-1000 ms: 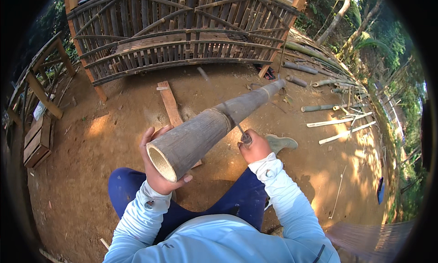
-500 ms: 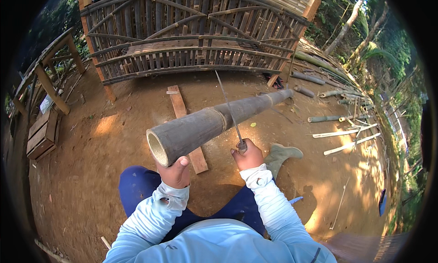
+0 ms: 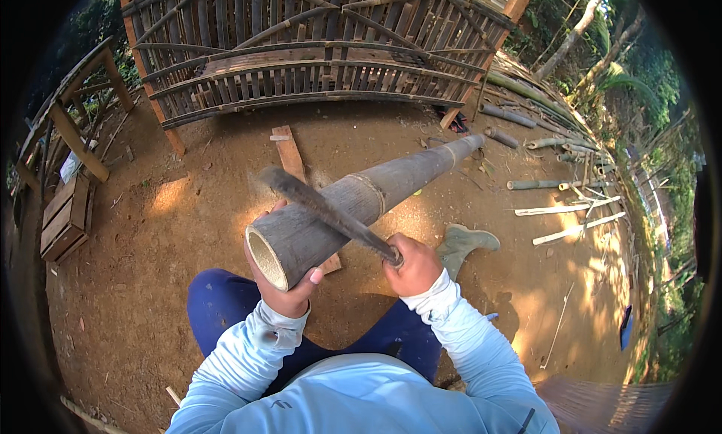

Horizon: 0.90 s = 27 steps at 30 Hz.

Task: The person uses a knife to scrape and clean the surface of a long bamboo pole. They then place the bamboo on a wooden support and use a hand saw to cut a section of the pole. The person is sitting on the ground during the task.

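A thick grey-brown bamboo pole [image 3: 410, 177] slants from near my left knee up to the far right, its hollow cut end facing me. My left hand [image 3: 286, 287] is wrapped around the near end from below, thumb on the near side and fingertips showing over the far side. In my right hand [image 3: 415, 265] is the handle of a machete [image 3: 325, 210]. Its dark, broad blade lies slantwise across the top of the pole near the cut end, pointing up and left, and its tip is blurred. Whether the blade touches the bamboo I cannot tell.
A wooden board [image 3: 289, 154] lies on the dirt beneath the pole. Ahead stands a slatted bamboo structure [image 3: 323, 54]. Several cut bamboo pieces [image 3: 538, 184] lie at the right, a wooden crate [image 3: 69, 220] at the left. A rubber boot [image 3: 466, 246] is beyond my right hand.
The machete has swung from pointing away, edge-on, to lying leftward across the pole with its flat side showing. My left fingers now show around the pole's end, which has shifted slightly nearer.
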Motion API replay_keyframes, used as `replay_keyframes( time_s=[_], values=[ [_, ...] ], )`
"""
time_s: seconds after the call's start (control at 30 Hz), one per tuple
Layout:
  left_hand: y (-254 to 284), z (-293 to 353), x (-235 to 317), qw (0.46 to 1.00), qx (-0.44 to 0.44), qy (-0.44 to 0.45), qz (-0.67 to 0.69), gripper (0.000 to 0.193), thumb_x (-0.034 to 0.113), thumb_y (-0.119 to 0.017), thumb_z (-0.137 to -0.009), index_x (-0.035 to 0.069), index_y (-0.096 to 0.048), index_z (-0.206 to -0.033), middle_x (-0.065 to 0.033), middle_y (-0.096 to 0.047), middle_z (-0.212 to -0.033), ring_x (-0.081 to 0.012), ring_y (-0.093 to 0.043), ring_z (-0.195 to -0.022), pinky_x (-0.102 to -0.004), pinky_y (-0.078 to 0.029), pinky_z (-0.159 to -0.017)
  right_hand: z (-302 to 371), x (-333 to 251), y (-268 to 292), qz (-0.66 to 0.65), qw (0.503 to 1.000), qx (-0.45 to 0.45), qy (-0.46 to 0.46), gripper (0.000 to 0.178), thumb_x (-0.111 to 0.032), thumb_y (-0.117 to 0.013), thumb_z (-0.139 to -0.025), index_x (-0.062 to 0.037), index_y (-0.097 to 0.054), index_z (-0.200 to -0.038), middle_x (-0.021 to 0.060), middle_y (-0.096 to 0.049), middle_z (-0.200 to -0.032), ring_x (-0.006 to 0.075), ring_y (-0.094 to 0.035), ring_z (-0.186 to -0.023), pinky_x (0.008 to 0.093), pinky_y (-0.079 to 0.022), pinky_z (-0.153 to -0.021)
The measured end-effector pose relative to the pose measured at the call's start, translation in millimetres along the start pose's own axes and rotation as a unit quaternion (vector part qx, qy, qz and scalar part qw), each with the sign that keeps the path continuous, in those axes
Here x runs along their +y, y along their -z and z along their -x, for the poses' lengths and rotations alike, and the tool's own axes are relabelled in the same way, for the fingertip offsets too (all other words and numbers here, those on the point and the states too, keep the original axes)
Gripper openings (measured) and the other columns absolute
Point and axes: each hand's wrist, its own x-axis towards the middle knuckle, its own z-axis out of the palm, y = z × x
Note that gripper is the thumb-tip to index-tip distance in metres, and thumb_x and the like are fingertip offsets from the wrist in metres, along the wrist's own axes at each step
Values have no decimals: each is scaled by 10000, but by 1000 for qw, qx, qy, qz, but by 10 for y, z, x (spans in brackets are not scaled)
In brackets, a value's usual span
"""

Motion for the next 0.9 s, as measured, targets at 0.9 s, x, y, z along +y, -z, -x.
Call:
replay_keyframes(
  time_s=[0.9],
  values=[
    [-44, 26, 2, 998, -54, -27, -27, 1003, 279, -854, -661, 57, -212, -1400, -240, -357, -1420, -340, -401, -1309, -456, -348, -1078, -47, 161, -33, -9, 989, 60, -134, 181, -129, -677, -773, -24, -579, -882, 207, -626, -760, 426, -620, -752, 448, -487, -649]
  ],
)
